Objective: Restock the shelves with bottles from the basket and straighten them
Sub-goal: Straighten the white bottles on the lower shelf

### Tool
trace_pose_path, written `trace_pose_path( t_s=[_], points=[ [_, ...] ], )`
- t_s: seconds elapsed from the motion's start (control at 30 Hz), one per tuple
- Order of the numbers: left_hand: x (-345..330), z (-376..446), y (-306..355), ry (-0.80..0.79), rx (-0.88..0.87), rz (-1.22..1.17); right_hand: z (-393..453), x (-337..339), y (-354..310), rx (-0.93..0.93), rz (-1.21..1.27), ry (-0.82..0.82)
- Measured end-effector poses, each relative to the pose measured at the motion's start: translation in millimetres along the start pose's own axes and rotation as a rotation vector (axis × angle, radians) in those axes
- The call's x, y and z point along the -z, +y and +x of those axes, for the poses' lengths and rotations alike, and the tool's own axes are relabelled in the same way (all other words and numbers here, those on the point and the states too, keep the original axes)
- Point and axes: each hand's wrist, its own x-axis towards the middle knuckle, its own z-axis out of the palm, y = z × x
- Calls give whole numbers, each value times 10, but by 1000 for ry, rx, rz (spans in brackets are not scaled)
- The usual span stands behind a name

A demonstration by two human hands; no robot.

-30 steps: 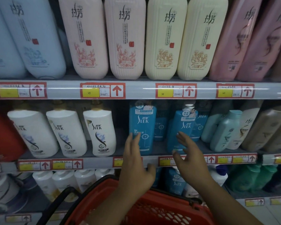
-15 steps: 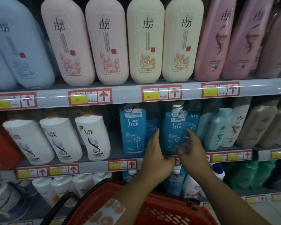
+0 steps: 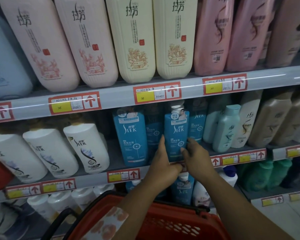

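Here, blue bottle between hands.

one head-worn camera, close to the shelves, faces them slightly downward; the red basket sits at the frame's bottom edge.

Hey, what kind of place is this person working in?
Most likely a shop's shampoo aisle. Shelves hold rows of matching bottles, red price tags line the shelf edges, and a red basket sits below the hands.
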Motion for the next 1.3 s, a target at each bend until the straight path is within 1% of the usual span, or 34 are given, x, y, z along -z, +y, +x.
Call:
trace_pose_path(
  t_s=[0.33,0.5,0.73,0.97,1.2,1.3],
  points=[
    [76,-81,-44,29,-3,-125,-25,-131,-94,23,-5,-78],
    [102,-50,-74,45,68,-187,-53,-145,-104,36,94,-123],
    [156,-66,-110,110,112,-159,-81,-174,-134,64,163,-190],
    [157,-83,-103,117,141,-155,-87,-159,-137,49,217,-219],
    [72,-130,-11,196,220,-243,-105,-133,-148,6,306,-293],
    [-17,-203,68,255,214,-255,-105,-87,-172,-4,301,-263]
  ],
)
